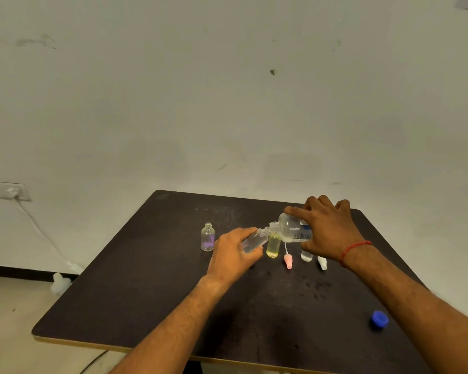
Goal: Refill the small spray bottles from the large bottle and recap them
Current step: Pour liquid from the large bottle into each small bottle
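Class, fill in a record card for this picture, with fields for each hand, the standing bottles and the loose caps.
left hand: holds a small clear bottle, tilted
right hand: tips the large bottle, mouth at the small one's
standing bottles: purple-tinted bottle, yellow bottle, third bottle partly behind the right hand
loose caps: pink spray cap, white spray cap, blue cap, on the table

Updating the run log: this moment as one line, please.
step: refill | right hand: tilts large bottle | left hand: holds clear small bottle to its mouth | blue cap: on table
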Motion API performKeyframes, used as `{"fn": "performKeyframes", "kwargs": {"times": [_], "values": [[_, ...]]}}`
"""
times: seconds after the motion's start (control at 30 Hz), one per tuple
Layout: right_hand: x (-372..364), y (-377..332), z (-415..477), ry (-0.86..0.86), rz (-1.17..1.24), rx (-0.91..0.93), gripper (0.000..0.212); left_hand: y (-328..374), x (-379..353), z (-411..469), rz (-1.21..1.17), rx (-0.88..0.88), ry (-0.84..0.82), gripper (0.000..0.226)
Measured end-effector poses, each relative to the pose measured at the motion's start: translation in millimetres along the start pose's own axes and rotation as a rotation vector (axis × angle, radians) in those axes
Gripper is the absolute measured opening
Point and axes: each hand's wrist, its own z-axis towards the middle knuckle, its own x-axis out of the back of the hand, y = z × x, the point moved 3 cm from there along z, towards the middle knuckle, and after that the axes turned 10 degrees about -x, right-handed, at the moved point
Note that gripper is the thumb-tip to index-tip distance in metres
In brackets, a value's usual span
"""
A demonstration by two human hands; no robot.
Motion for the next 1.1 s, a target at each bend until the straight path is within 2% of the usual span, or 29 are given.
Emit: {"fn": "performKeyframes", "kwargs": {"times": [0.2,0.4,0.73,1.1], "values": [[-11,-1,-4,-0.004,0.109,-0.044,0.075,3,-2,0,-0.092,-0.025,-0.002,0.025],[-27,1,-14,-0.040,0.331,-0.166,0.072,-7,-5,-3,-0.043,0.042,-0.011,0.041],[-61,-1,-38,-0.090,0.738,-0.326,0.076,-56,-15,6,-0.002,0.190,-0.001,0.038],[-79,-2,-57,-0.075,0.870,-0.354,0.077,-92,-28,12,0.121,0.344,-0.012,0.035]]}}
